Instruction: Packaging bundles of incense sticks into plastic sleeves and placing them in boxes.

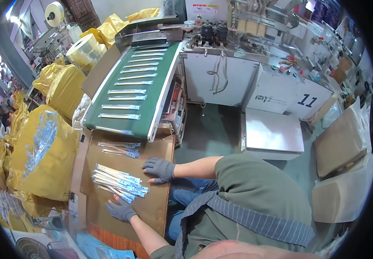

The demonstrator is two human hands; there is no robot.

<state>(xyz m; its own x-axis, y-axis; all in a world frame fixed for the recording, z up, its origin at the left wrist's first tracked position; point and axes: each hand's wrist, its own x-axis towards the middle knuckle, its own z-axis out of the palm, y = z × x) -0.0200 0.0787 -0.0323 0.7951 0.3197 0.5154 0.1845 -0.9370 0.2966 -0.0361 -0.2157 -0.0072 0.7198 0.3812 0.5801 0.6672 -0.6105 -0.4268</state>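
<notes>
A loose pile of wrapped chopsticks (119,181), slim pale sticks in clear film with blue printed ends, lies on the brown tabletop (152,216). My left hand (121,210), in a grey glove with bare fingertips, lies at the pile's near side, fingers spread; its thumb is close to the blue ends, and contact is unclear. On the pile's right, by the table edge, my right hand (159,169) rests in a matching glove, fingers stretched out and holding nothing. A smaller group of wrapped chopsticks (119,149) lies farther off, below the conveyor's end.
A green conveyor belt (108,110) carries a row of single packets toward the table. Yellow sacks (44,151) crowd the left, one full of packets. A white machine cabinet (277,95) stands beyond, with a low white box (273,131) before it. Cartons (340,142) stand at right.
</notes>
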